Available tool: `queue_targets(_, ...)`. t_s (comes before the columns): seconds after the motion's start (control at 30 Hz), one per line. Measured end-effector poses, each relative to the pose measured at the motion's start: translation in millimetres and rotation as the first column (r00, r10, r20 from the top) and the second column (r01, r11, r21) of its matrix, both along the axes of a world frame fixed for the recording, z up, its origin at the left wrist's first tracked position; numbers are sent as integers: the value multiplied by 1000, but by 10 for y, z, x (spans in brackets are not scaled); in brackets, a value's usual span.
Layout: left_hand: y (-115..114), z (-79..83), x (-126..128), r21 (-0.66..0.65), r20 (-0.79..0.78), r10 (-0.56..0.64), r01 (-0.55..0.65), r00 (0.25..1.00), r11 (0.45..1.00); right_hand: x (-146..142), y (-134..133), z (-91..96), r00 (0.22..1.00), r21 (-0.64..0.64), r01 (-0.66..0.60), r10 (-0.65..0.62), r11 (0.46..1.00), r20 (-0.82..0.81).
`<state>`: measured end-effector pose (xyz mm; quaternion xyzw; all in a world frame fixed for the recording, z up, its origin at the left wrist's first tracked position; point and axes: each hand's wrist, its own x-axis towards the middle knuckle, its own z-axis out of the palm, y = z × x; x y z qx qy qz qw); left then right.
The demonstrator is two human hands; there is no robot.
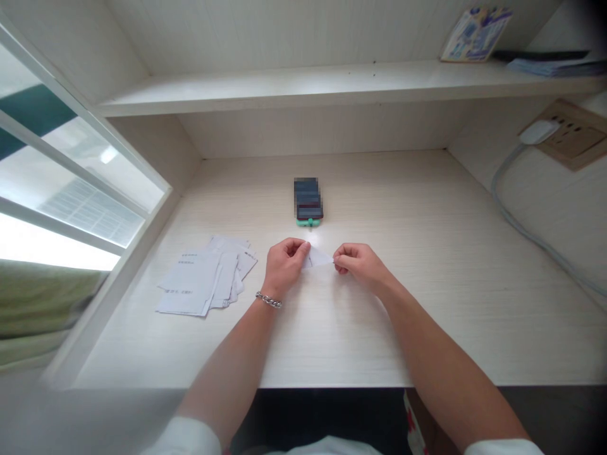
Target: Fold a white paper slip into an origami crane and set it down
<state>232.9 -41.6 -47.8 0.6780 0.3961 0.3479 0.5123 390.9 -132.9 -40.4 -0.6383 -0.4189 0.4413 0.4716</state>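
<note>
A small folded piece of white paper (318,258) is held just above the pale wooden desk (427,284), stretched between both hands. My left hand (283,264), with a chain bracelet at the wrist, pinches the paper's left end with curled fingers. My right hand (356,262) pinches the right tip between thumb and fingers. A phone (308,201) in a green case lies flat a little beyond the hands.
A loose pile of white printed sheets (205,283) lies left of my left hand. A shelf (332,85) above the desk carries a colourful booklet (475,35) and papers. A wall socket with a white plug (540,131) and cable is at right. A window frame borders the left.
</note>
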Motion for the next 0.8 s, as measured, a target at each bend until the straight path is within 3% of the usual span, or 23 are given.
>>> queue_targets(0.27, 103, -21, -62, -85, 127, 142, -132, 982, 988, 64, 1, -35, 990, 25, 113, -111, 993, -90)
queue_targets(0.4, 53, -30, -22, -152, 156, 145, -121, 977, 981, -35, 37, -44, 972, 97, 151, -130, 984, -196)
queue_targets(0.5, -21, -11, 24, -205, 159, 73, -40, 985, 978, -88, 48, -44, 970, 144, 177, -148, 974, -193)
queue_targets(0.63, -74, 35, 26, -256, 111, -135, 159, 985, 953, -56, 46, -59, 947, 111, 262, -233, 959, -222)
queue_targets(0.8, -91, 57, -4, -187, -8, -283, 277, 959, 943, -45, 51, -100, 968, 96, 166, -143, 982, -207)
